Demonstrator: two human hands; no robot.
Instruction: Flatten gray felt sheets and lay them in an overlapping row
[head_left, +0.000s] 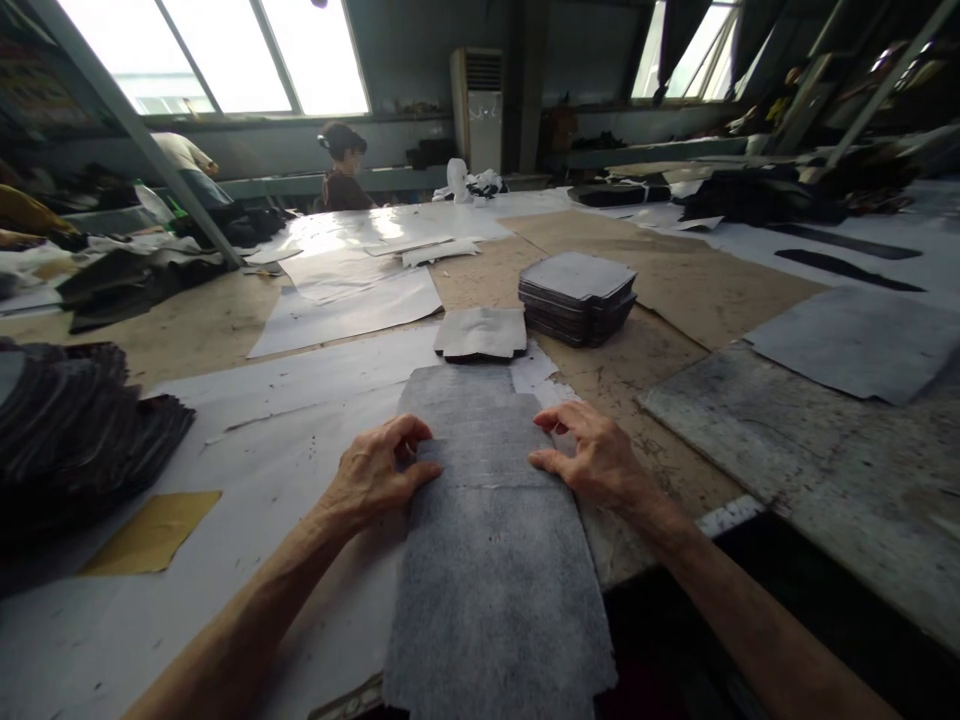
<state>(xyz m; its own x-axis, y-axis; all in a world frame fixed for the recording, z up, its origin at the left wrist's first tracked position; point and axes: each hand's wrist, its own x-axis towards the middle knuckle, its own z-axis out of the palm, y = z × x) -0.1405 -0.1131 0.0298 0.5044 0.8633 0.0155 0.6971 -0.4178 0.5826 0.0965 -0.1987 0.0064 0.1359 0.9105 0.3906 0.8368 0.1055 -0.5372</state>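
Note:
A long grey felt-like sheet (499,560) lies lengthwise in front of me, its near end reaching past the table edge. Toward its far end, several similar grey layers (469,400) overlap in steps. My left hand (386,465) has curled fingers and a thumb at the left edge of these layers. Opposite it, my right hand (589,455) grips the right edge, thumb over the top. Some fingertips are hidden. Just beyond the far end sits a small pale grey piece (481,332) with a dark underside.
Right of centre stands a stack of cut grey pieces (577,295). A tall dark stack (82,430) rises at left, near a yellow-brown card (154,533). Grey boards (810,440) lie at right beside a dark gap. Across the table, a person (345,165) sits.

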